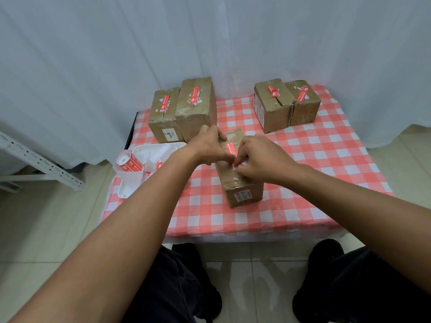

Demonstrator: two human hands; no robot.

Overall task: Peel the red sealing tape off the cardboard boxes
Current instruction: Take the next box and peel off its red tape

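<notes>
A long cardboard box (242,190) lies in the middle of the checked table, with a strip of red sealing tape (231,148) along its top. My left hand (210,145) rests on the box's far left edge and holds it. My right hand (258,157) pinches the near end of the red tape between thumb and fingers, which hide that end. Two taped boxes (184,110) stand at the back left, and two more boxes (284,103) at the back right, each with red tape on top.
A white tray (130,190) at the table's left edge holds a roll of red tape (129,163) and peeled scraps. The red-and-white checked cloth (326,159) covers a small table. A metal shelf rail (39,162) lies on the floor at the left. White curtains hang behind.
</notes>
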